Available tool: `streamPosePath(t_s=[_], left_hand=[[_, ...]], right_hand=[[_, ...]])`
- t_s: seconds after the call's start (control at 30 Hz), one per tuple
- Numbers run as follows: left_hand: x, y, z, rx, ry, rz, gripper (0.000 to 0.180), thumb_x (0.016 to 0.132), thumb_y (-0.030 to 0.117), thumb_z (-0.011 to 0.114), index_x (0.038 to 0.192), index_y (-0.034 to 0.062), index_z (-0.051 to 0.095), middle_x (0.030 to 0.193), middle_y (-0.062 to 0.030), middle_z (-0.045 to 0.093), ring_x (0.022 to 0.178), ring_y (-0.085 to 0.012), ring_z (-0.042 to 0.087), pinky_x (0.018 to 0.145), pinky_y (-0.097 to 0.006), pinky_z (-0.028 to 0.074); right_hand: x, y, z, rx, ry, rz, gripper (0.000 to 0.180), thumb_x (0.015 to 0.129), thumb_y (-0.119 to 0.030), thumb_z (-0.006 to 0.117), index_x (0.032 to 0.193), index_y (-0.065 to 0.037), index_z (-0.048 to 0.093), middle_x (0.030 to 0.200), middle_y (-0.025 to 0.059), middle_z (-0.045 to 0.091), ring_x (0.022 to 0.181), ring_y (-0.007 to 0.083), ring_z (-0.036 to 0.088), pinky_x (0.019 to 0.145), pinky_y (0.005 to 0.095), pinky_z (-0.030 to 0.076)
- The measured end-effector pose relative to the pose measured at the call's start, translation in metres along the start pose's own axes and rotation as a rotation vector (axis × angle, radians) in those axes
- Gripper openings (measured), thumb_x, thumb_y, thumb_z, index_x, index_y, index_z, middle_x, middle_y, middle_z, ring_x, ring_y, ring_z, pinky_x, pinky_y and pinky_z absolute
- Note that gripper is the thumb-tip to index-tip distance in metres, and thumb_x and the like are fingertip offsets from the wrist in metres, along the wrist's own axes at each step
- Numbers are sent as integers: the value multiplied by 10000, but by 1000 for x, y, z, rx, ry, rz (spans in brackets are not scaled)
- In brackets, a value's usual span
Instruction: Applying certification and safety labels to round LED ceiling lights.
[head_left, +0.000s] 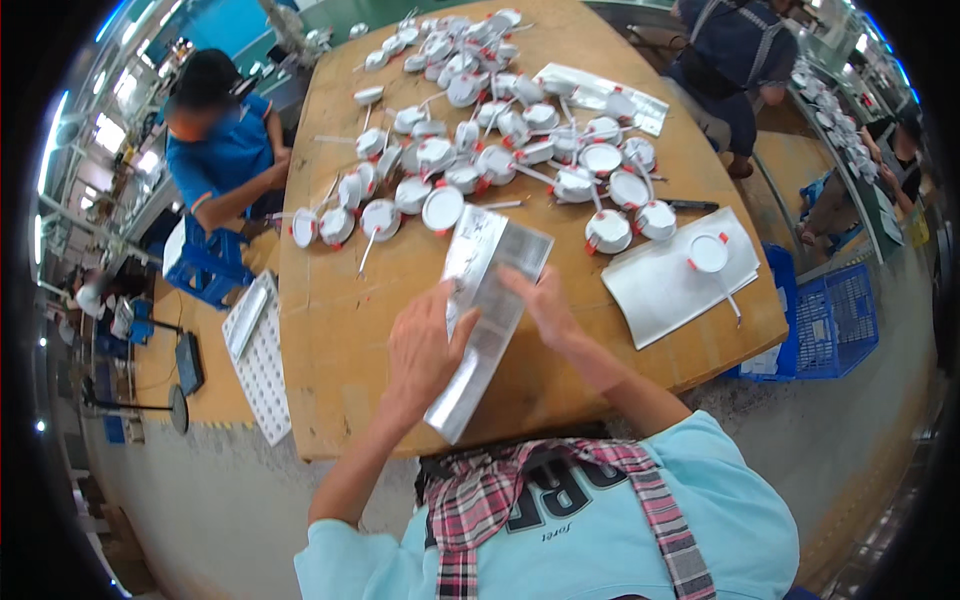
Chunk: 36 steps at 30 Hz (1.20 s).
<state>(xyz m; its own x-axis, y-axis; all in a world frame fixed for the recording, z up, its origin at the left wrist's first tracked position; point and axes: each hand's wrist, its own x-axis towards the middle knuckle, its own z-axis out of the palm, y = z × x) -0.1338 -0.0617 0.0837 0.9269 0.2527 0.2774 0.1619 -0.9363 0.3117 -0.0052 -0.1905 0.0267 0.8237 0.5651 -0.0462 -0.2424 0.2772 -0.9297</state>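
A long silvery packet (483,315) is lying slantwise near the tabletop's (340,330) near edge, its lower end reaching that edge. The left hand (422,350) is pressing down on its left side, fingers spread flat; the right hand (543,305) is resting on its upper right, fingers loosely open. White sheets (670,285) are lying at the right corner, and white round lamps (480,110) are crowding the far half.

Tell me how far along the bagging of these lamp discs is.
Done: nothing visibly bagged. In hand: both hands, left hand and right hand, rest on a silvery flat bag lying on the wooden table. Left: many white round lamps loose beyond it, one on the bag stack.
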Motion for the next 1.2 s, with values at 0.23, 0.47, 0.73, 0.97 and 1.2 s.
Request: streamPosePath(t_s=[0.23, 0.47, 0.73, 0.97, 1.2], left_hand=[[43, -67, 30, -1130, -369, -582, 602, 906, 400, 629, 1319, -15, 489, 1078, -126, 669, 987, -179, 630, 889, -359, 469], [33, -90, 61, -1236, -326, -598, 241, 880, 261, 697, 948, 30, 691, 785, -4, 683, 655, -66, 617, 603, -211, 490], [24, -90, 67, -1282, -311, -642, 203, 881, 215, 696, 969, 33, 685, 810, -28, 699, 662, -79, 641, 598, -235, 514], [18, -72, 64, -766, 23, -423, 390, 866, 179, 682, 1184, -22, 581, 1069, -136, 668, 949, -206, 648, 817, -344, 524], [-9, -29, 89, -116, 10, 295, 439, 844, 193, 674, 1255, 101, 549, 1359, -166, 446, 1245, -336, 443, 1052, -450, 356]], right_hand=[[38, 18, -21, 45, -252, 114, 260, 878, -171, 681, 1070, 4, 667, 999, 50, 692, 871, 102, 637, 788, 257, 504], [54, 24, -18, -248, -259, 121, 261, 865, -147, 691, 1056, 28, 659, 955, 70, 694, 811, 105, 644, 734, 259, 524], [48, 23, -11, -366, -194, 62, 246, 854, -120, 693, 1035, 42, 656, 939, 80, 696, 795, 110, 646, 717, 258, 528], [48, 29, -12, -578, -93, -37, 250, 816, -101, 696, 1012, 47, 652, 879, 99, 705, 751, 167, 660, 683, 304, 522], [50, 17, -8, -1243, 224, -554, 419, 753, -102, 733, 1133, -24, 576, 1014, 153, 586, 996, 335, 546, 869, 404, 445]])
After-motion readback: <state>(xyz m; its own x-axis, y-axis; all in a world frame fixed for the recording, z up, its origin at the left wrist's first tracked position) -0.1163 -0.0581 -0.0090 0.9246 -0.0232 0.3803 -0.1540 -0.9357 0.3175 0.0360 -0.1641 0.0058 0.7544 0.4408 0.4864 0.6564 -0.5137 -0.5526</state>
